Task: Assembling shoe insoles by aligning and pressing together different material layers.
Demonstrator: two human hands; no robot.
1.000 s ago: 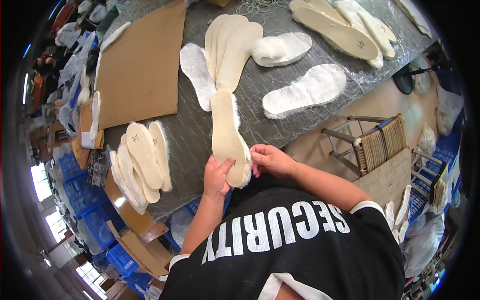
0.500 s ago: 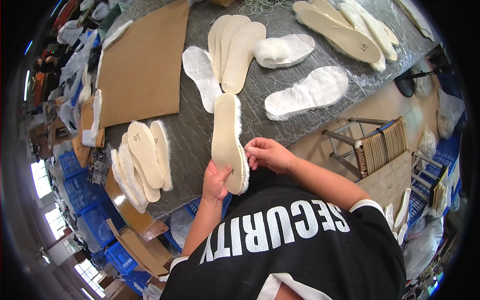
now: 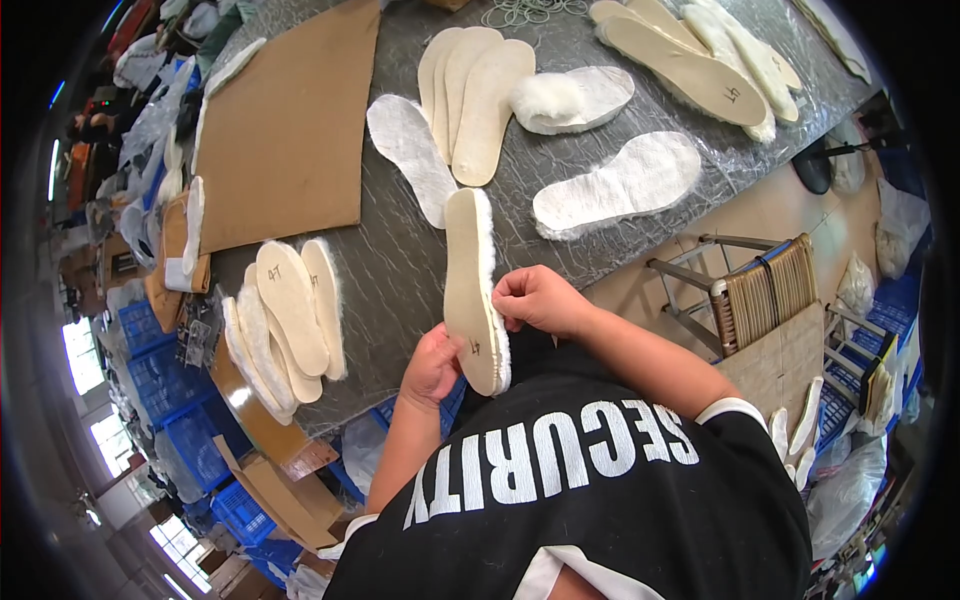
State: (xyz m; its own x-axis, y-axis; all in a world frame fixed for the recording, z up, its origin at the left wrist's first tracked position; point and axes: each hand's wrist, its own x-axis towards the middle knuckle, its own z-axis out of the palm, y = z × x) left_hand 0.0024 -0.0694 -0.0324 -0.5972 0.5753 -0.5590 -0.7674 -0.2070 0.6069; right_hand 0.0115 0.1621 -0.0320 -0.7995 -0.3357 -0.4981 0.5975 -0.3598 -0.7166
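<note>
Insole [image 3: 466, 270] is held in front of the body, at the near side of the table [image 3: 395, 290], with its beige face turned up and its heel toward the shirt. Compared with half a second ago, it has been rotated a little and shifted to the right, so it is now seen narrower, and more of the fleece edge [image 3: 487, 235] is shown. By the left hand [image 3: 430, 366], the insole is gripped at its left side near the heel; the thumb, which was laid on the face, has been drawn back to the border. By the right hand [image 3: 543, 302], with fingertips pinched together, the fleece edge is met at the middle of the right side; whether something thin is held there cannot be told. By this turn, it may be judged, the edge is made easier to reach, and the work is kept on it. Beyond the toe, a white insole [image 3: 408, 150] and fanned soles [image 3: 497, 110] are laid, unmoved on the table. Farther left, a stack [image 3: 292, 300] is placed beside the cardboard [image 3: 285, 130].
</note>
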